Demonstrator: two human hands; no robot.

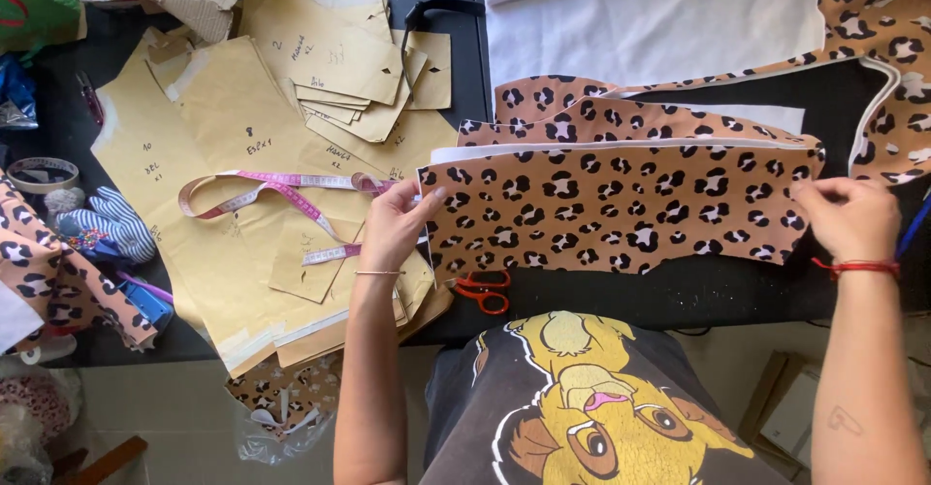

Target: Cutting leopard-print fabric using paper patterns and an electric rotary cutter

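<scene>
Left hand: the left hand [391, 228] pinches the left edge of a cut leopard-print fabric piece [621, 209], thumb on top and fingers curled under the cloth.
Right hand: the right hand [850, 215] grips the same piece at its right end, fingertips closed on the edge; a red cord circles the wrist.
Fabric piece: stretched flat between the two sets of fingers on the black table [737, 291], lying over more cut panels of the same print [592, 116] just beyond the fingertips.
Orange scissors: orange-handled scissors [485, 289] lie on the table just below the left fingers, partly under the cloth's lower edge.
Tape measure: a pink tape measure [281, 194] loops over tan paper patterns [242, 126] just left of the left hand.
Uncut cloth: more leopard fabric [892, 78] with white backing lies past the right fingers.
Progress: several panels look already cut (their edges are clean); the held piece appears to be in the laying-out or aligning stage, with uncut cloth left.
</scene>
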